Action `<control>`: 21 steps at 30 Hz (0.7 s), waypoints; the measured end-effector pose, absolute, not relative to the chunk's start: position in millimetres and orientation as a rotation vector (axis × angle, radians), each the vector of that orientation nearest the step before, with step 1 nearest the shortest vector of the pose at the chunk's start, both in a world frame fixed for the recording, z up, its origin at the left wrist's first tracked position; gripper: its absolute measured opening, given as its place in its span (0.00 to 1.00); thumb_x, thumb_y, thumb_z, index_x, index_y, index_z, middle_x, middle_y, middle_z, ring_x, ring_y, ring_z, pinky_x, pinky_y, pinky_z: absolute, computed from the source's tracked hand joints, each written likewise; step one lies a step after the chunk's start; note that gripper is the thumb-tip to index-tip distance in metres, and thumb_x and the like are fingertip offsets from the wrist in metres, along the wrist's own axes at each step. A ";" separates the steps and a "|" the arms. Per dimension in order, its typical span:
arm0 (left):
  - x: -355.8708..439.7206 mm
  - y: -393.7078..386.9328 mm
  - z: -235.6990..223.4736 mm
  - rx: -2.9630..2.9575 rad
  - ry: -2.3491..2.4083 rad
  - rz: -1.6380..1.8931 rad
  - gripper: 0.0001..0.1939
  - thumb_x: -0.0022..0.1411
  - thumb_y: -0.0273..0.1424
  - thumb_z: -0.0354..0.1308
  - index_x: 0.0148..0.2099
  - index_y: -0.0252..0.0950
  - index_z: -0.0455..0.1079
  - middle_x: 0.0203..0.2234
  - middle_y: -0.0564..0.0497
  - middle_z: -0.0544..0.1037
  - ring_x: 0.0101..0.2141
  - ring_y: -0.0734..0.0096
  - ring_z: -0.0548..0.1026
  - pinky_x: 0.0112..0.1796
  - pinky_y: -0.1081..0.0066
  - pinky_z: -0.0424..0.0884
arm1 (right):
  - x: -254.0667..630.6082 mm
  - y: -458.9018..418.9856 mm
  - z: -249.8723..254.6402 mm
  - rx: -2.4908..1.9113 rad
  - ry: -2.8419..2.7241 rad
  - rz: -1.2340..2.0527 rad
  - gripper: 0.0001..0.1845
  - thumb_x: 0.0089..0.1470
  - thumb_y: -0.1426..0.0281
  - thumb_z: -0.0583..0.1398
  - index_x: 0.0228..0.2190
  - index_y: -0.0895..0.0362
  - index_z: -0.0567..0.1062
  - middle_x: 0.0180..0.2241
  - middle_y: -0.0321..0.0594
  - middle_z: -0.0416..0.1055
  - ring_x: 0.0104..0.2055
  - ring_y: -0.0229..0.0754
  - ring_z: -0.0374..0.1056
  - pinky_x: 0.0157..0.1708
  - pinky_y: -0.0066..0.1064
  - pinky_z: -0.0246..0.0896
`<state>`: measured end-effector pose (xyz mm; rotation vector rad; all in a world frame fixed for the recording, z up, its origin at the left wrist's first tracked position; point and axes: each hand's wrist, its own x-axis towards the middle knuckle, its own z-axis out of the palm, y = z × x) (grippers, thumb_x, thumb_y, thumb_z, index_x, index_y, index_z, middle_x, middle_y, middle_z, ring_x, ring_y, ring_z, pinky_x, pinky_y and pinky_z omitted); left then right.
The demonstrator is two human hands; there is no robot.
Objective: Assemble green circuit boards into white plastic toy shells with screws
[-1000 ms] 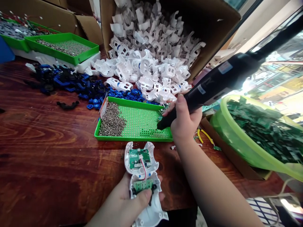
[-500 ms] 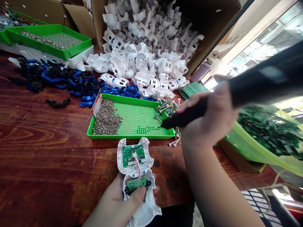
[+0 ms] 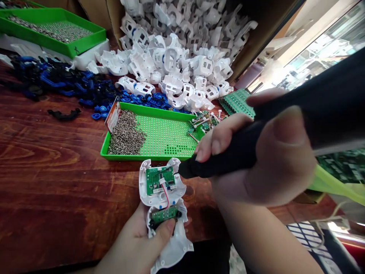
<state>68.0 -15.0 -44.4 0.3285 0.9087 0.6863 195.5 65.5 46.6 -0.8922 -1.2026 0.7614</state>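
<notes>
My left hand (image 3: 137,243) grips a white plastic shell (image 3: 164,207) at the table's near edge, thumb pressed on its lower green circuit board. A second green board (image 3: 159,179) sits in the shell's upper half, joined by a red wire. My right hand (image 3: 256,160) is wrapped round a black electric screwdriver (image 3: 285,129), very close to the camera. The screwdriver's tip rests at the right rim of the upper board. Just behind the shell lies a green perforated tray (image 3: 162,137) with a heap of small screws (image 3: 125,133) at its left end.
A tipped cardboard box (image 3: 256,34) spills many white shells (image 3: 176,61) at the back. Blue and black parts (image 3: 57,83) lie back left, beside another green screw tray (image 3: 54,28). A green tub of circuit boards (image 3: 342,171) stands right. Stacked green boards (image 3: 239,102) lie behind my right hand.
My right hand brought the screwdriver back from the green tray toward me, down to the shell's upper board. My left hand kept its hold on the shell.
</notes>
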 end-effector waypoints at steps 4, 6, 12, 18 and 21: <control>69.3 -15.7 -42.7 0.318 0.934 0.698 0.43 0.52 0.37 0.67 0.65 0.42 0.50 0.46 0.45 0.79 0.46 0.52 0.74 0.48 0.61 0.66 | 189.5 65.4 50.5 -0.892 -1.138 0.752 0.18 0.55 0.50 0.56 0.27 0.50 0.64 0.11 0.24 0.60 0.10 0.35 0.58 0.11 0.29 0.58; 69.8 -16.2 -41.1 0.284 0.934 0.687 0.44 0.52 0.36 0.67 0.66 0.43 0.49 0.45 0.45 0.79 0.45 0.53 0.75 0.49 0.62 0.66 | 186.1 64.1 52.5 -0.907 -1.097 0.752 0.19 0.54 0.50 0.56 0.25 0.51 0.63 0.09 0.24 0.58 0.09 0.36 0.56 0.10 0.30 0.56; 70.1 -18.4 -39.8 0.262 0.971 0.682 0.46 0.50 0.36 0.68 0.66 0.46 0.47 0.41 0.49 0.81 0.36 0.60 0.78 0.40 0.68 0.71 | 187.8 59.4 45.5 -0.861 -1.224 0.786 0.17 0.52 0.51 0.58 0.27 0.49 0.63 0.13 0.25 0.63 0.11 0.36 0.59 0.13 0.31 0.58; 69.2 -19.9 -40.2 0.276 0.993 0.706 0.44 0.49 0.37 0.69 0.64 0.43 0.53 0.39 0.48 0.81 0.37 0.61 0.78 0.38 0.70 0.70 | 192.0 61.7 36.4 -0.774 -1.284 0.835 0.18 0.52 0.49 0.58 0.30 0.50 0.63 0.14 0.26 0.61 0.11 0.36 0.58 0.13 0.30 0.57; 68.5 -20.0 -39.9 0.289 0.989 0.705 0.41 0.49 0.37 0.69 0.62 0.41 0.55 0.39 0.48 0.81 0.40 0.58 0.78 0.40 0.68 0.70 | 191.5 63.8 34.8 -0.741 -1.303 0.814 0.20 0.51 0.47 0.58 0.30 0.51 0.64 0.13 0.26 0.60 0.11 0.35 0.59 0.12 0.29 0.57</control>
